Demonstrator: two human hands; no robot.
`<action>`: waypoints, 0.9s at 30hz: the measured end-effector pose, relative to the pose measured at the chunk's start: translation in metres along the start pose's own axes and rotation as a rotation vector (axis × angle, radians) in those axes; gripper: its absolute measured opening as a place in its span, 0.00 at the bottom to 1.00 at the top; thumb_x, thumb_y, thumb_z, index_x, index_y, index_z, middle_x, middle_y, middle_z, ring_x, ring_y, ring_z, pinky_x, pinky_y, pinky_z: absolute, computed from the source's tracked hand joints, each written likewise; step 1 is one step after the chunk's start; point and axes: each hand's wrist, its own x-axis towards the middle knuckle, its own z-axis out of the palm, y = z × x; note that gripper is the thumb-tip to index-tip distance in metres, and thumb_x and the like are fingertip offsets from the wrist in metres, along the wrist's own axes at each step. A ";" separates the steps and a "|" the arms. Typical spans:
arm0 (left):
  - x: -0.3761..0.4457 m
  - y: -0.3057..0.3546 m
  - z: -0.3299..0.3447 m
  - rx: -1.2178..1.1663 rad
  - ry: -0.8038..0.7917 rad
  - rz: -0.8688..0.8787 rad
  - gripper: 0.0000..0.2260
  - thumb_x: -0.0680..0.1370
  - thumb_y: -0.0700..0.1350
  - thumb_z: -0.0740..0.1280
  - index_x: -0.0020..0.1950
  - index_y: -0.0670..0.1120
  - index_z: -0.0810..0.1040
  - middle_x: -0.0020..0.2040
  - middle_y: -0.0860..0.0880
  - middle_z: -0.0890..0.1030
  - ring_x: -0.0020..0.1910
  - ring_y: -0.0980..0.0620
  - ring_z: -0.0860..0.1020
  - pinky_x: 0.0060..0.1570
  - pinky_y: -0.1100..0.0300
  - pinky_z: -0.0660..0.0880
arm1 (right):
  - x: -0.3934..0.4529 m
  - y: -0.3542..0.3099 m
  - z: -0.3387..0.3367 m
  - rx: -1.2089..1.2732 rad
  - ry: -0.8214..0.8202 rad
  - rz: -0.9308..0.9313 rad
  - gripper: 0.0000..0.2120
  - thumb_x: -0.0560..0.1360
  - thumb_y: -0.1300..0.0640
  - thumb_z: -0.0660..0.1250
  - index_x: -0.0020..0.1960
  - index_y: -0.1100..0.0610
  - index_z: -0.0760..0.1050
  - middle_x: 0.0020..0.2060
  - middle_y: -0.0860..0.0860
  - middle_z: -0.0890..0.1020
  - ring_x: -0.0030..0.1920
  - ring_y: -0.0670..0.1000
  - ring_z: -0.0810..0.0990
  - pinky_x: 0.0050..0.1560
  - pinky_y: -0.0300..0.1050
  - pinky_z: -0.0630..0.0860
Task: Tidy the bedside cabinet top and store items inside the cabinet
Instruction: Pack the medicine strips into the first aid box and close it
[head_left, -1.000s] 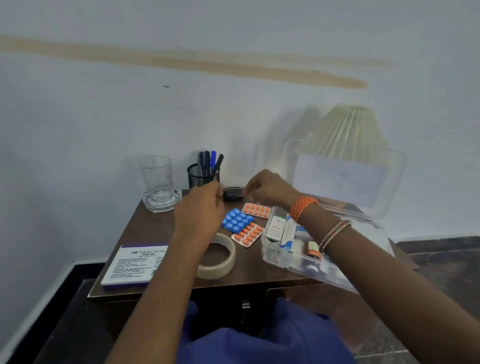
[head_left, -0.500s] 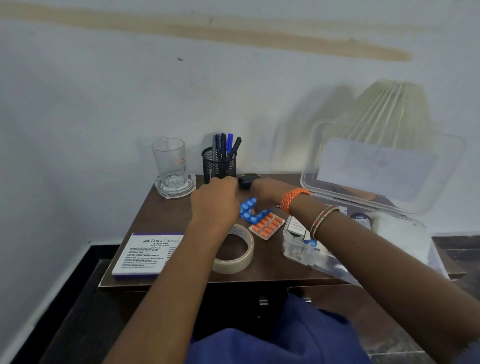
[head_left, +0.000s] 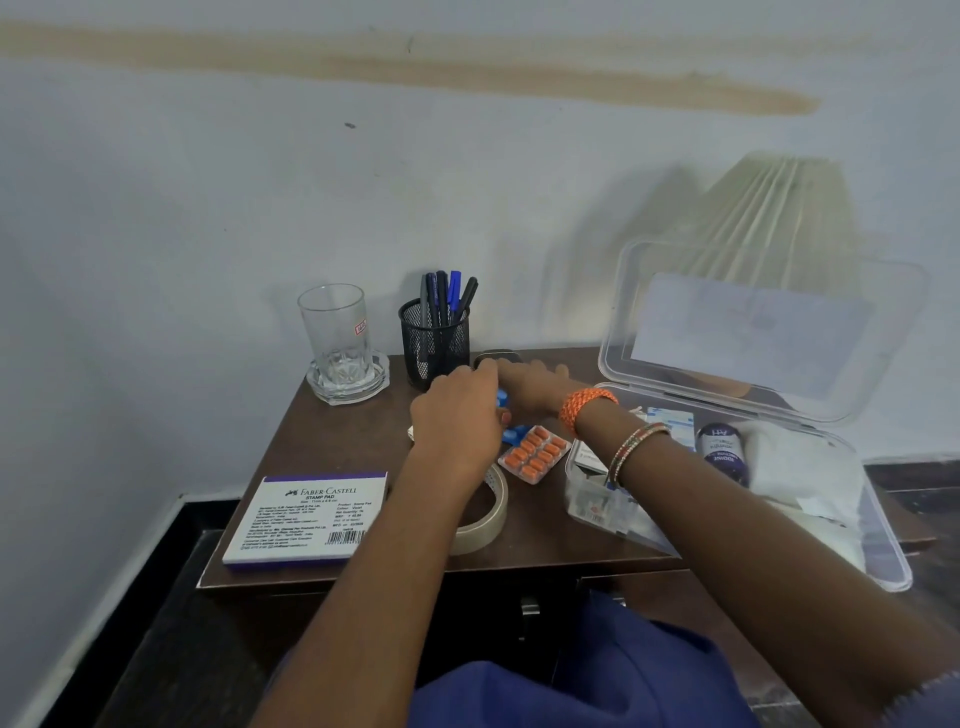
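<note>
Beside tape, orange blister pack (head_left: 535, 453), flat

Two pill strips (head_left: 535, 453) – one glass (head_left: 335, 332), one tape roll (head_left: 491, 514), one stamp pad box (head_left: 309, 514).

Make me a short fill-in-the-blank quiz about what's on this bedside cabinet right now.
1. The pens stand in a black mesh ____.
2. The drinking glass contains ____.
3. The clear plastic box has its lid ____.
4. The pills in the blister pack beside the tape roll are ____.

Missing words: holder; nothing; open; orange
</note>
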 end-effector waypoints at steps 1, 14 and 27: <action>0.000 -0.002 0.000 -0.010 0.016 -0.008 0.16 0.78 0.44 0.63 0.64 0.46 0.67 0.59 0.44 0.75 0.58 0.43 0.74 0.47 0.51 0.69 | 0.000 0.000 -0.001 -0.001 -0.007 -0.002 0.27 0.73 0.55 0.68 0.69 0.55 0.62 0.67 0.56 0.71 0.69 0.60 0.64 0.69 0.63 0.55; 0.003 -0.005 -0.003 -0.547 0.069 -0.139 0.11 0.78 0.42 0.64 0.59 0.43 0.76 0.55 0.44 0.79 0.54 0.48 0.77 0.52 0.56 0.73 | -0.041 0.011 -0.071 0.334 0.100 -0.188 0.22 0.70 0.65 0.71 0.63 0.57 0.70 0.54 0.55 0.76 0.50 0.50 0.73 0.47 0.41 0.70; -0.013 0.008 -0.018 -0.806 0.260 0.029 0.04 0.74 0.42 0.70 0.49 0.46 0.79 0.40 0.51 0.80 0.40 0.54 0.78 0.38 0.70 0.73 | -0.110 0.014 -0.063 1.044 0.455 -0.252 0.12 0.73 0.66 0.69 0.54 0.57 0.74 0.39 0.52 0.81 0.39 0.47 0.80 0.41 0.34 0.76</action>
